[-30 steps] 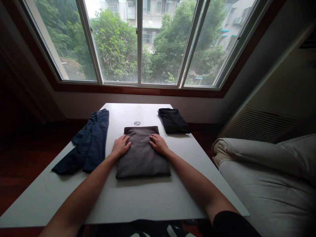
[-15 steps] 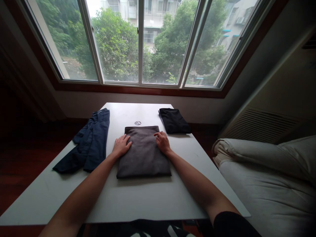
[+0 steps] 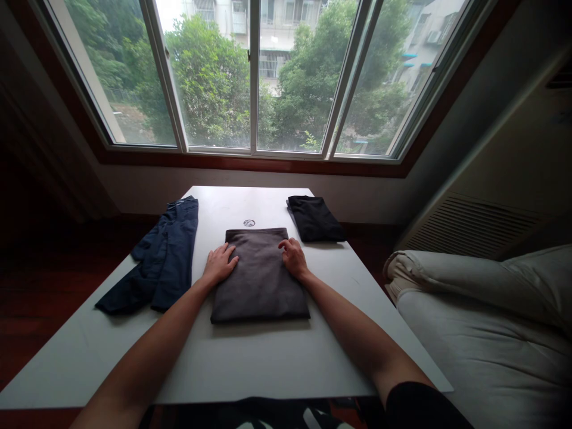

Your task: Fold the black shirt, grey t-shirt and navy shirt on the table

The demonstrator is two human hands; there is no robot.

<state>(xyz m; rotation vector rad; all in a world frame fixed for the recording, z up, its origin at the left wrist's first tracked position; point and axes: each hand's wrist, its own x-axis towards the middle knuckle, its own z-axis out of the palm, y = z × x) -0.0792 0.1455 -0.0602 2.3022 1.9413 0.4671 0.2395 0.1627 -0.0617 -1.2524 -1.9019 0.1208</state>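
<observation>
A dark grey-brown garment, folded into a flat rectangle, lies in the middle of the white table. On its left edge rests my left hand, open, with the fingers spread flat over the cloth. My right hand is against the garment's right edge. Its index finger reaches out over the cloth while the other fingers bend loosely, and I see nothing held in it. Both hands are on the upper half of the garment.
Dark blue trousers lie along the table's left edge, partly over it. Folded black clothing sits at the back right. A small round dark mark shows on the tabletop. A pale sofa stands to the right, and windows are ahead.
</observation>
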